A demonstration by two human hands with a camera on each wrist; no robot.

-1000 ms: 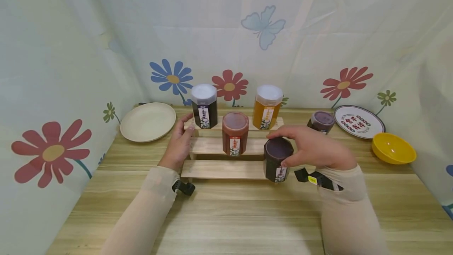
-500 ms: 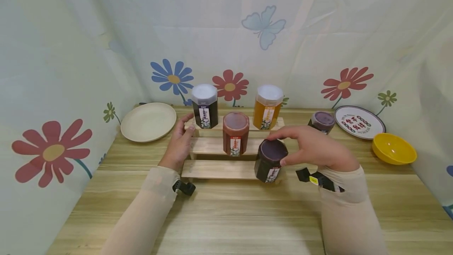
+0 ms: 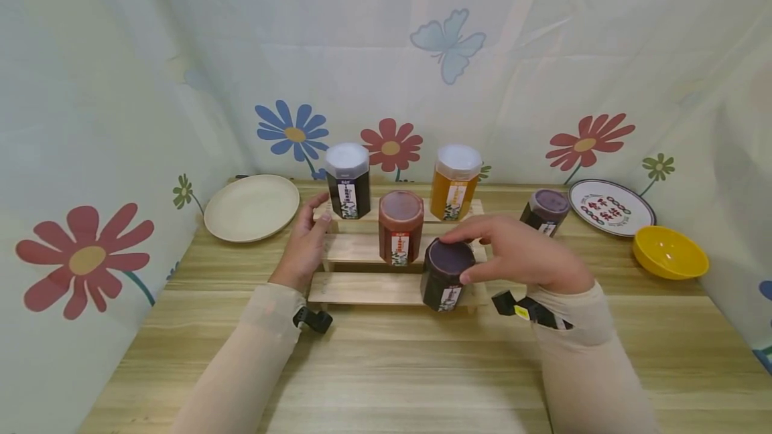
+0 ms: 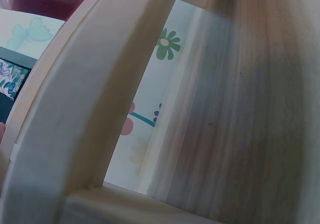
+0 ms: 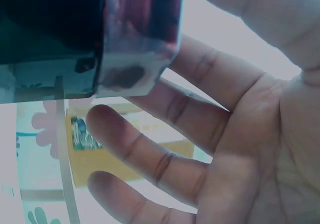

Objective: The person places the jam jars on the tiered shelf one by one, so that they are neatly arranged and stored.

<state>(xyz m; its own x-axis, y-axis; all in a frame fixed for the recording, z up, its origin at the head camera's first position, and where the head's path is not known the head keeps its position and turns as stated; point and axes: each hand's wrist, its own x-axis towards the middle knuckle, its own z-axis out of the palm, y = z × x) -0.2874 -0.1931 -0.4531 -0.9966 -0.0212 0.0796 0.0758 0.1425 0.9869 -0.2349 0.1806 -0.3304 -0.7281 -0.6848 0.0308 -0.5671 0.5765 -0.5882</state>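
Note:
My right hand [image 3: 525, 256] holds a dark purple jar [image 3: 447, 276] by its lid, thumb in front and fingers behind. The jar stands at or just over the right part of the lowest step of a three-step wooden rack [image 3: 368, 288]; whether it touches the wood I cannot tell. The right wrist view shows the jar [image 5: 135, 49] against the fingers, the two lower ones apart from it. With my left hand [image 3: 304, 246] I grip the rack's left end. A red-brown jar [image 3: 401, 233] is on the middle step; a dark jar [image 3: 348, 183] and an amber jar [image 3: 455, 186] occupy the top step.
Another purple-lidded jar [image 3: 545, 209] stands on the table right of the rack. Farther right are a patterned plate [image 3: 611, 207] and a yellow bowl [image 3: 671, 253]. A cream plate [image 3: 252, 208] lies at the back left, near the floral curtain [image 3: 386, 72].
My right hand has shifted left along the lowest step with the dark purple jar, bringing it close to the red-brown jar's right side. The left hand stays on the rack.

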